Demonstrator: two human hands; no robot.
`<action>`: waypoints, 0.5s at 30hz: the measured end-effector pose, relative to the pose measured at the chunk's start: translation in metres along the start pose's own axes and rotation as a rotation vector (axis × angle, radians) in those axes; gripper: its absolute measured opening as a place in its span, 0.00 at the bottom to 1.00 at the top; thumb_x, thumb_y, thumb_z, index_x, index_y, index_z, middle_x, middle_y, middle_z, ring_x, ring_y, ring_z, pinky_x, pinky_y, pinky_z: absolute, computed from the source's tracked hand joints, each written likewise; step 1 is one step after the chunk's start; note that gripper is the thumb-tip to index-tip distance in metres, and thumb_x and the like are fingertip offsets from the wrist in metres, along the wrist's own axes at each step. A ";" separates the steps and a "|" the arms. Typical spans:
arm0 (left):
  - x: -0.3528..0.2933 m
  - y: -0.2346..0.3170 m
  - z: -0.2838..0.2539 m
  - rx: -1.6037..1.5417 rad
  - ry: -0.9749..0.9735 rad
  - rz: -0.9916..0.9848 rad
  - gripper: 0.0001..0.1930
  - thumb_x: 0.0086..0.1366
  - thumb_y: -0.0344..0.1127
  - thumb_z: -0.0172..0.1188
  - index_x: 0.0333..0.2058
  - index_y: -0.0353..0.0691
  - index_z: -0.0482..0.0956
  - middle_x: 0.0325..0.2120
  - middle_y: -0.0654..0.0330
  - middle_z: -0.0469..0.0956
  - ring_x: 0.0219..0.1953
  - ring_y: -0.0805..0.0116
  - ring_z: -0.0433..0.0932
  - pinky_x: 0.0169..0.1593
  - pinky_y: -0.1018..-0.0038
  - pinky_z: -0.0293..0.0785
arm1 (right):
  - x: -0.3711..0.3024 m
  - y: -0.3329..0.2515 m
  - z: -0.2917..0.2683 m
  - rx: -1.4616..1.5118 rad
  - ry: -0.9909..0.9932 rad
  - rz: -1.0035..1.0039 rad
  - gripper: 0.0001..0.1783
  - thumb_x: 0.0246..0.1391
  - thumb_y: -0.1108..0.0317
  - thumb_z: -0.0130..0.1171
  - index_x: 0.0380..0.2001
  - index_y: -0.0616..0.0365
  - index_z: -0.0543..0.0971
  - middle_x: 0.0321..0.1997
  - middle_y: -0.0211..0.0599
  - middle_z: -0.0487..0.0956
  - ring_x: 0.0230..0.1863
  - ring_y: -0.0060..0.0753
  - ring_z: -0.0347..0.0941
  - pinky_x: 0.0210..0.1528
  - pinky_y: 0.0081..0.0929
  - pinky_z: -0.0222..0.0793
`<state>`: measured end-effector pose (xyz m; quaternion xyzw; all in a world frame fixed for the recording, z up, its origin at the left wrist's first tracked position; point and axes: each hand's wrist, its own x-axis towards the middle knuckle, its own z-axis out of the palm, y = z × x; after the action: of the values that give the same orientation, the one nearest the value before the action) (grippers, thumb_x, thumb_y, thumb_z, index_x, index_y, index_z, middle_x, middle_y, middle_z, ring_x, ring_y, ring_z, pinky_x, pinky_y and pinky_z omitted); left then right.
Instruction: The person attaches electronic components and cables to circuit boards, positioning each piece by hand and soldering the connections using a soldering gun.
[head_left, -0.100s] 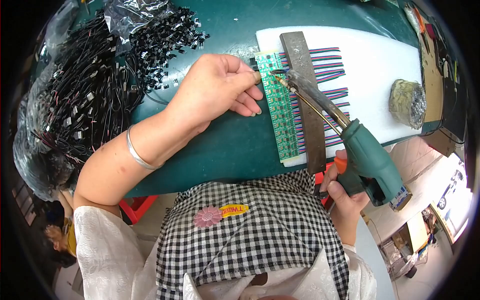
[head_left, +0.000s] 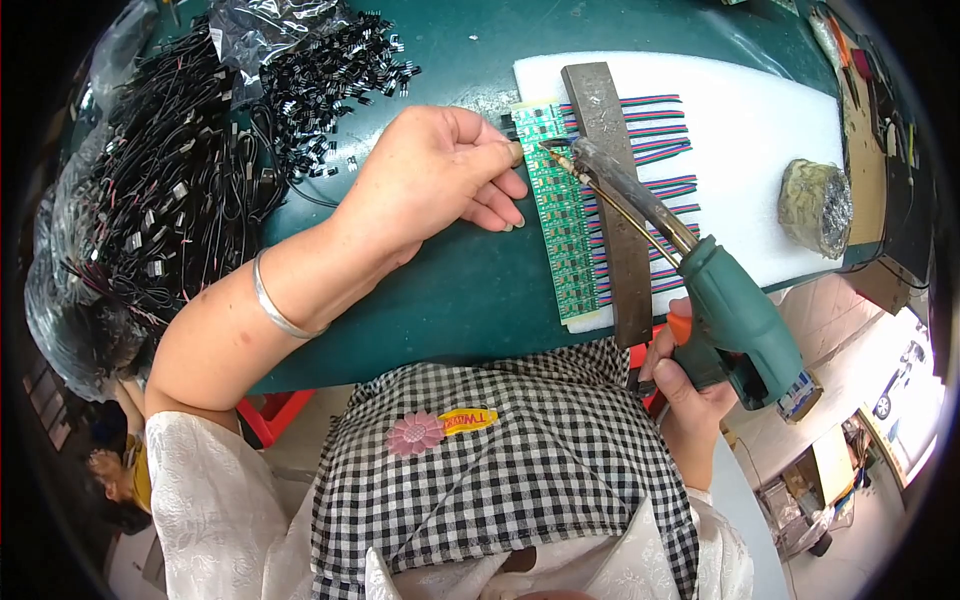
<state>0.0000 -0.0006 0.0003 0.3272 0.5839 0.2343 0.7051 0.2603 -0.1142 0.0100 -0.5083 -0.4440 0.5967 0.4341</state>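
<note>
A row of green circuit boards (head_left: 562, 230) lies along the left edge of a white foam sheet (head_left: 740, 130), with striped ribbon wires (head_left: 655, 128) fanning out to the right. A dark metal bar (head_left: 612, 190) rests across the wires. My left hand (head_left: 445, 175) pinches thumb and finger at the boards' upper left edge; whatever is between them is hidden. Just above the thumb, small black connectors (head_left: 508, 127) sit at that edge. My right hand (head_left: 690, 385) grips a green soldering gun (head_left: 745, 315) with an orange trigger. Its tip meets the boards beside my left thumb.
Black cables (head_left: 165, 190) in clear plastic are heaped on the left. Near them lie many loose black connectors (head_left: 345, 75) and a clear bag (head_left: 265, 35). A plastic-wrapped roundish lump (head_left: 815, 207) sits on the foam's right side. Another person (head_left: 125, 470) is at lower left.
</note>
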 end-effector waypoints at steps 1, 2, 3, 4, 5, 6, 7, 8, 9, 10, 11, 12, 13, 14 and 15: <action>0.000 0.000 0.000 0.001 0.006 -0.003 0.09 0.62 0.33 0.52 0.30 0.31 0.73 0.24 0.56 0.77 0.23 0.71 0.78 0.27 0.81 0.76 | 0.001 0.001 0.000 -0.032 -0.018 -0.040 0.31 0.38 0.75 0.64 0.47 0.72 0.64 0.41 0.47 0.70 0.22 0.27 0.67 0.20 0.22 0.69; 0.000 0.000 0.000 0.002 0.012 -0.006 0.09 0.62 0.33 0.52 0.30 0.30 0.73 0.24 0.56 0.77 0.23 0.71 0.78 0.27 0.81 0.76 | 0.002 0.002 0.000 -0.064 -0.037 -0.079 0.30 0.38 0.77 0.63 0.47 0.72 0.65 0.40 0.46 0.70 0.22 0.26 0.67 0.20 0.22 0.69; -0.001 0.000 0.000 0.000 0.013 -0.005 0.09 0.62 0.33 0.52 0.30 0.30 0.73 0.24 0.56 0.77 0.23 0.71 0.78 0.27 0.81 0.76 | 0.002 0.002 0.001 -0.066 -0.039 -0.080 0.30 0.38 0.77 0.63 0.47 0.72 0.65 0.40 0.46 0.70 0.22 0.26 0.67 0.20 0.22 0.69; -0.001 0.000 0.001 0.001 0.017 0.000 0.09 0.62 0.32 0.52 0.30 0.30 0.73 0.24 0.56 0.77 0.22 0.71 0.78 0.27 0.81 0.76 | 0.003 0.002 0.004 -0.063 -0.034 -0.077 0.29 0.38 0.78 0.62 0.47 0.71 0.65 0.41 0.46 0.69 0.22 0.26 0.67 0.21 0.22 0.70; -0.001 0.000 0.001 0.002 0.021 0.005 0.09 0.62 0.32 0.52 0.31 0.30 0.73 0.24 0.55 0.77 0.22 0.71 0.78 0.27 0.80 0.76 | 0.003 0.002 0.005 -0.060 -0.028 -0.074 0.29 0.38 0.79 0.61 0.47 0.71 0.65 0.41 0.46 0.69 0.22 0.27 0.67 0.21 0.22 0.70; -0.001 -0.001 0.001 0.000 0.022 0.005 0.09 0.62 0.32 0.52 0.31 0.30 0.73 0.24 0.55 0.77 0.22 0.71 0.78 0.27 0.80 0.76 | 0.004 0.002 0.005 -0.061 -0.030 -0.073 0.29 0.38 0.79 0.61 0.47 0.71 0.65 0.41 0.46 0.69 0.22 0.27 0.67 0.21 0.22 0.70; 0.000 -0.001 0.001 0.000 0.023 0.006 0.09 0.62 0.32 0.52 0.31 0.30 0.73 0.24 0.55 0.77 0.22 0.70 0.78 0.27 0.80 0.76 | 0.004 0.001 0.005 -0.101 -0.044 -0.079 0.28 0.39 0.79 0.60 0.46 0.70 0.65 0.41 0.45 0.69 0.23 0.27 0.68 0.21 0.22 0.70; 0.000 -0.002 0.001 -0.001 0.023 0.006 0.09 0.62 0.32 0.52 0.31 0.30 0.73 0.24 0.55 0.77 0.22 0.70 0.78 0.27 0.80 0.76 | 0.004 0.001 0.004 -0.141 -0.058 -0.084 0.27 0.39 0.80 0.60 0.46 0.70 0.64 0.41 0.45 0.69 0.24 0.27 0.68 0.21 0.22 0.70; 0.000 -0.002 0.001 -0.004 0.023 0.006 0.09 0.62 0.32 0.52 0.31 0.30 0.73 0.24 0.55 0.77 0.22 0.70 0.78 0.27 0.80 0.76 | 0.005 0.001 0.002 -0.143 -0.059 -0.083 0.27 0.39 0.80 0.60 0.46 0.70 0.64 0.41 0.45 0.69 0.24 0.27 0.68 0.21 0.22 0.70; 0.000 -0.002 0.001 -0.007 0.024 0.009 0.09 0.62 0.32 0.52 0.30 0.30 0.73 0.24 0.55 0.77 0.22 0.70 0.78 0.27 0.80 0.77 | 0.006 0.003 0.000 -0.164 -0.101 -0.106 0.27 0.39 0.81 0.59 0.46 0.69 0.64 0.41 0.44 0.68 0.24 0.27 0.68 0.22 0.22 0.70; 0.000 -0.002 0.001 -0.010 0.024 0.011 0.09 0.62 0.32 0.52 0.30 0.30 0.73 0.24 0.55 0.77 0.22 0.70 0.78 0.27 0.80 0.77 | 0.007 0.003 -0.001 -0.184 -0.142 -0.129 0.26 0.40 0.81 0.58 0.46 0.69 0.64 0.42 0.44 0.68 0.25 0.27 0.68 0.22 0.22 0.70; 0.000 -0.002 0.002 -0.012 0.023 0.011 0.09 0.62 0.32 0.52 0.30 0.30 0.73 0.24 0.55 0.77 0.22 0.70 0.78 0.27 0.80 0.77 | 0.007 0.002 -0.001 -0.186 -0.142 -0.128 0.26 0.40 0.81 0.58 0.46 0.69 0.64 0.42 0.44 0.68 0.25 0.27 0.68 0.22 0.22 0.70; 0.000 -0.002 0.002 -0.010 0.025 0.011 0.09 0.62 0.32 0.52 0.30 0.30 0.73 0.24 0.55 0.77 0.22 0.70 0.78 0.27 0.80 0.77 | 0.007 0.002 0.001 -0.184 -0.123 -0.122 0.25 0.40 0.82 0.58 0.46 0.69 0.64 0.40 0.43 0.68 0.24 0.27 0.68 0.22 0.21 0.70; 0.000 -0.002 0.002 -0.007 0.027 0.011 0.09 0.62 0.32 0.52 0.31 0.30 0.73 0.24 0.55 0.77 0.22 0.70 0.78 0.27 0.80 0.77 | 0.006 0.001 0.001 -0.182 -0.104 -0.116 0.25 0.41 0.82 0.57 0.46 0.69 0.64 0.39 0.43 0.69 0.24 0.27 0.68 0.22 0.21 0.70; 0.000 -0.002 0.002 -0.009 0.027 0.010 0.09 0.62 0.32 0.52 0.31 0.30 0.73 0.24 0.55 0.77 0.22 0.70 0.78 0.27 0.80 0.77 | 0.006 0.001 0.001 -0.183 -0.105 -0.115 0.25 0.41 0.82 0.57 0.46 0.69 0.64 0.39 0.43 0.69 0.24 0.27 0.68 0.22 0.21 0.70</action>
<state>0.0021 -0.0024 -0.0010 0.3239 0.5906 0.2450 0.6973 0.2587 -0.1085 0.0076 -0.4876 -0.5473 0.5534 0.3956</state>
